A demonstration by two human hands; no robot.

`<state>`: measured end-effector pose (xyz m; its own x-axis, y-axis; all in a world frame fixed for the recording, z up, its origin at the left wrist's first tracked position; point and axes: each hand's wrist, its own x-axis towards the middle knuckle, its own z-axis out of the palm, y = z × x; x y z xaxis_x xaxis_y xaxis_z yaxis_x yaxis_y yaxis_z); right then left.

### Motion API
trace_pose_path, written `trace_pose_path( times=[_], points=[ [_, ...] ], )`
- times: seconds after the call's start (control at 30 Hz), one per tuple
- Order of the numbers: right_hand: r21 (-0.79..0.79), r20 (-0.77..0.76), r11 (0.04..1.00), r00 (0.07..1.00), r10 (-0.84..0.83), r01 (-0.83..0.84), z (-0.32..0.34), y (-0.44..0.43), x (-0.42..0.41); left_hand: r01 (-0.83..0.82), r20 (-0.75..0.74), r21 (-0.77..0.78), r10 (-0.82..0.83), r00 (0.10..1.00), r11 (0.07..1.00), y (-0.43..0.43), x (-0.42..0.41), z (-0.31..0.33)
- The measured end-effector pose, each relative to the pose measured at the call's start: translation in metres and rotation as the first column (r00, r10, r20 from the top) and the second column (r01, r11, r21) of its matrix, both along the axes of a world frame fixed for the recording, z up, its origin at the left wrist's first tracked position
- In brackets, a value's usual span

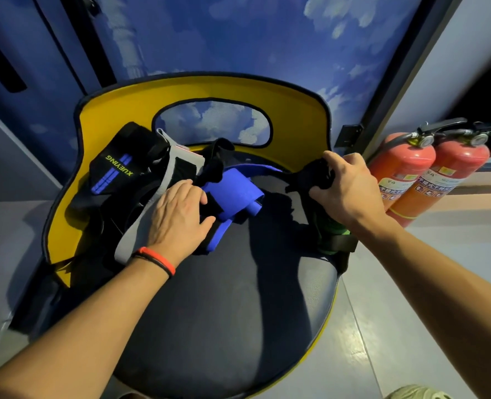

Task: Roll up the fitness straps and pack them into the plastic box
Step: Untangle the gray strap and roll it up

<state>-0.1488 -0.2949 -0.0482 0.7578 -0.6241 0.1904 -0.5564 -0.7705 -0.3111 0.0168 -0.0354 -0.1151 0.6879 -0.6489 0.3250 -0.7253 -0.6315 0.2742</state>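
Straps lie heaped on the chair (224, 298) seat, unrolled. The right hand (345, 185) is closed round a bunched black strap (310, 175) near the seat's right edge. The left hand (178, 214) lies on the dark end of the blue strap (232, 194); pinching or only pressing, cannot tell. Plastic box not in view. Risk: the straps look tangled, so pulling the black one free may drag the blue one along. The green strap (336, 228) at the edge could slip to the floor.

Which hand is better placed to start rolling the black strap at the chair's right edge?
Right. The right hand grips that black strap; the left hand rests on the blue strap.
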Motion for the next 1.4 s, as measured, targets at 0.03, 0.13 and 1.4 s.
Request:
trace_pose_path(
  times=[0.03,0.13,1.4],
  points=[
    [-0.003,-0.018,1.000,1.000,-0.006,0.006,-0.002,-0.002,0.000,-0.027,0.008,-0.011,0.027,1.000,1.000,0.000,-0.001,0.000],
    [0.017,-0.042,0.999,0.999,-0.034,0.035,-0.008,-0.006,-0.002,-0.124,-0.010,-0.070,0.124,0.992,0.990,0.002,0.001,0.001],
    [-0.214,-0.155,0.934,0.954,0.256,-0.285,-0.056,0.097,0.031,-0.087,0.036,0.004,0.086,0.996,0.996,0.068,-0.002,0.026]
  ],
)
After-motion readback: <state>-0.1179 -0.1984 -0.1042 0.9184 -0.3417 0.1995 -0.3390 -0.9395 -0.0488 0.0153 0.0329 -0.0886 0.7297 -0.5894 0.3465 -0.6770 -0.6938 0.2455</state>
